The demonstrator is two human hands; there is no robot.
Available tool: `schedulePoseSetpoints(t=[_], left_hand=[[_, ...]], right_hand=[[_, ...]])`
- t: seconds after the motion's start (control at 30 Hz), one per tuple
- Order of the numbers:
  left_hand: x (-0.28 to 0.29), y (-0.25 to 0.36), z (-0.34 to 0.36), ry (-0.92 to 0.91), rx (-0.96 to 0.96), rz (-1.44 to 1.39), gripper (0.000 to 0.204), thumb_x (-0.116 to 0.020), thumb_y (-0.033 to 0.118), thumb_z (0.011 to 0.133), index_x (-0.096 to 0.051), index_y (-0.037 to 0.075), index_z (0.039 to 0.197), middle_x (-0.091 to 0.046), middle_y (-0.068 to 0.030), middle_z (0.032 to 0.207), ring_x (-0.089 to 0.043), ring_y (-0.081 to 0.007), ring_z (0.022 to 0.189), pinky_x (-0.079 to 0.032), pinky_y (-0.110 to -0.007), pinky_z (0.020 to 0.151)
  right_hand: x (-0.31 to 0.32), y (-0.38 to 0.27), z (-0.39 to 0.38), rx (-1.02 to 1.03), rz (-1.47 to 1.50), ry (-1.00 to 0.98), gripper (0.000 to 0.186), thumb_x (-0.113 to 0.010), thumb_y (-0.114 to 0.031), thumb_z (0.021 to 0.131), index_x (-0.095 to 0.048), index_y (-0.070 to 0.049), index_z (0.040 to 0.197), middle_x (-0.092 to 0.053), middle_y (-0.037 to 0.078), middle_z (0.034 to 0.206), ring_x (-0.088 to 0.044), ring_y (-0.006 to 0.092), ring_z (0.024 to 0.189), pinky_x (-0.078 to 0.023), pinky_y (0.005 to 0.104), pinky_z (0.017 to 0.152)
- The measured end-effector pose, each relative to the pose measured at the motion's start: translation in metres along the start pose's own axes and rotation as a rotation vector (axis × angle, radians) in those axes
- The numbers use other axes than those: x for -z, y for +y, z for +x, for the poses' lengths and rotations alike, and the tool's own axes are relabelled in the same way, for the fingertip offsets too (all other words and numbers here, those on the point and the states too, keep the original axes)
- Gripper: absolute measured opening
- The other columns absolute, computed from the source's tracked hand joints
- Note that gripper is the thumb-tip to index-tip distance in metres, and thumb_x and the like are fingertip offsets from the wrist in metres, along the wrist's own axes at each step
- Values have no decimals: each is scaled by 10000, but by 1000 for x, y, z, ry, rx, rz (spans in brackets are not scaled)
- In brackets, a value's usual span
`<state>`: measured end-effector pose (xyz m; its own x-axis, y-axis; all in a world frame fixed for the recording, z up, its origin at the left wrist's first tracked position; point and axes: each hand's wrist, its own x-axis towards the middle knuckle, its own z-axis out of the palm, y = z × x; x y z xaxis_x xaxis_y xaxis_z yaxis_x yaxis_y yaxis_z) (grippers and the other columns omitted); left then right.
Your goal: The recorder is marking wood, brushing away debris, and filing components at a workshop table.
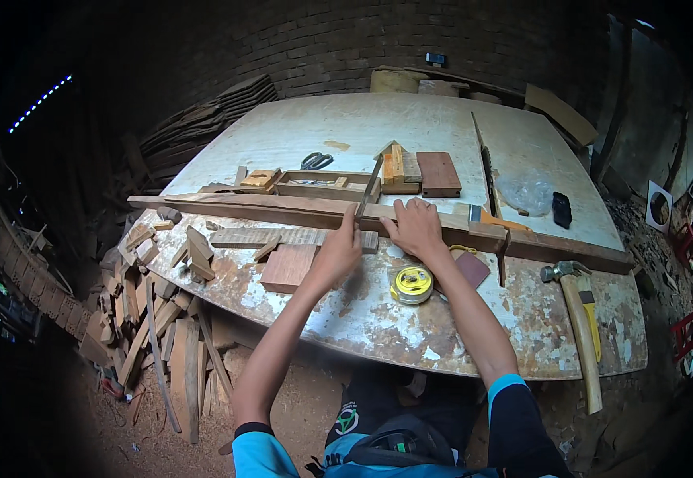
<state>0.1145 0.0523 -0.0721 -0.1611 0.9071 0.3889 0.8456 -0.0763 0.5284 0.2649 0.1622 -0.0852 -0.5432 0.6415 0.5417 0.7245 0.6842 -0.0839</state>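
A long wooden beam [275, 209] lies from left to right across the worktable. My left hand [340, 251] is closed at the beam's near side, its forefinger against the lower end of a narrow dark metal blade [371, 185], which looks like part of a square. The blade crosses the beam at a slant; whatever lies under my left fingers is hidden. Just to the right, my right hand [415, 229] presses on the beam with fingers bent over it and thumb toward the blade. A yellow tape measure [411, 284] sits below my right hand, beside a reddish flat piece [472, 269].
Past the beam are wooden blocks [439, 174], scissors [316, 161], a brush [496, 219], a clear plastic bag [525, 193] and a black phone [561, 209]. A hammer [581, 334] overhangs the table's front edge. Scrap wood [163, 327] is heaped at the left. A long slot [487, 167] cuts the tabletop.
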Motion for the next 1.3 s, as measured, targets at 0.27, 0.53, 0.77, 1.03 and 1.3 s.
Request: schedulePoseSetpoints(t=[0.27,0.53,0.77,1.03,1.3], left_hand=[[3,14,10,23,173,-2,483,-405,112,909,-306,35,1375,-595,-339,796,-594,-483,788,-459,-538,735],[9,18,-12,-80,95,65,560,-428,75,895,-238,57,1421,-585,-310,738,-598,-456,714,-445,-522,673],[14,19,-43,-127,87,326,713,-493,12,805,-188,52,1449,-588,-287,675,-624,-420,670,-495,-508,589],[0,17,-2,-84,53,268,656,-481,2,811,-239,2,1421,-602,-292,707,-611,-443,651,-499,-510,597],[2,18,6,-67,63,371,689,-490,2,797,-230,16,1434,-605,-272,720,-618,-431,665,-499,-504,599]], right_hand=[[1,0,1,32,20,-14,479,-476,-479,881,-600,-39,1025,-601,189,927,-562,322,947,-418,447,789],[-2,9,1,41,16,54,429,-508,-458,871,-623,-62,989,-605,178,875,-565,310,939,-434,436,762],[-5,2,3,32,3,50,455,-506,-487,856,-636,-66,969,-625,162,856,-556,290,911,-380,407,821],[-2,9,3,-1,6,13,471,-486,-494,859,-625,-59,974,-620,173,880,-546,294,907,-375,413,819],[-1,1,7,-12,40,46,467,-493,-491,861,-624,-50,938,-626,181,865,-554,301,904,-399,403,818]])
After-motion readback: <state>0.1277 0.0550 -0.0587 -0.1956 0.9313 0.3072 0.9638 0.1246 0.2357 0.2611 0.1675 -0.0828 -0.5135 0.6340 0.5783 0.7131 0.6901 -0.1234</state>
